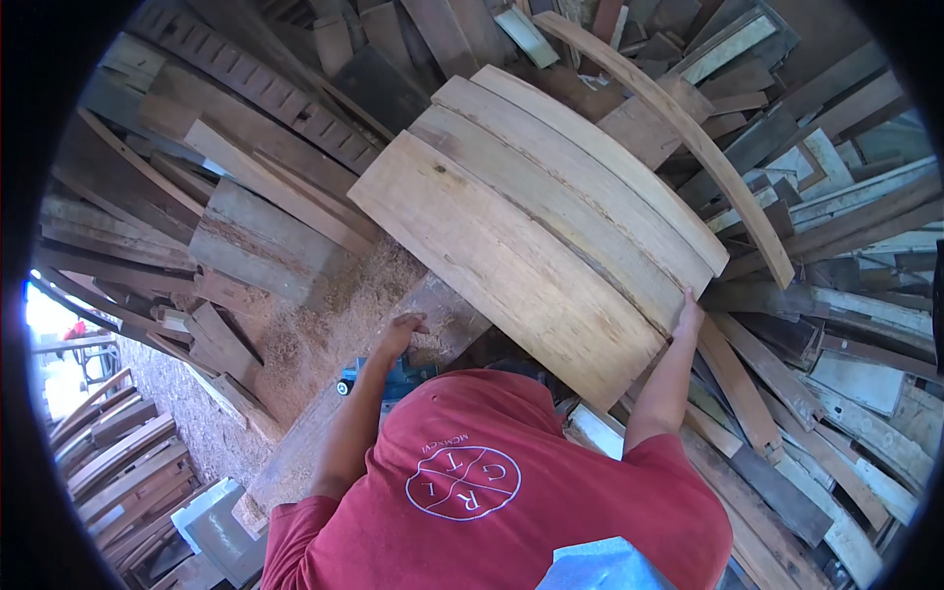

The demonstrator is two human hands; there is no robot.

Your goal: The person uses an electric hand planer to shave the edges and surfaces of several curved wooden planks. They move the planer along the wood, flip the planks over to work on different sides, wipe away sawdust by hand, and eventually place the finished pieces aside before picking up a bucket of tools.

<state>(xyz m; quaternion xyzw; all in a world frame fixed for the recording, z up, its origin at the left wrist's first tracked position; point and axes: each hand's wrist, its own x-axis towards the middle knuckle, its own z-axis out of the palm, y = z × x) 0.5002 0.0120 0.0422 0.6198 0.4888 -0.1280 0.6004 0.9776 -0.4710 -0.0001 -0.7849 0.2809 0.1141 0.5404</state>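
Several pale wooden boards lie side by side in front of me. Closest is a broad light board (511, 280) with a dark knot near its left end; behind it lies a greyer board (536, 211). My right hand (689, 315) grips the boards' right end, near the seam between these two; its fingers are partly hidden. My left hand (403, 334) hovers over or rests by a plank bench (442, 315), fingers loosely extended with nothing seen in them. Beneath my left forearm, a blue power tool (401, 379) is partly covered by my arm and red shirt.
Sawdust and shavings (344, 305) heap on the left beside a grey wood block (261, 241). A long curved wooden strip (678, 123) arches at the back right. Stacked scrap planks (846, 383) crowd the right side. A pale box-like container (221, 531) stands at lower left.
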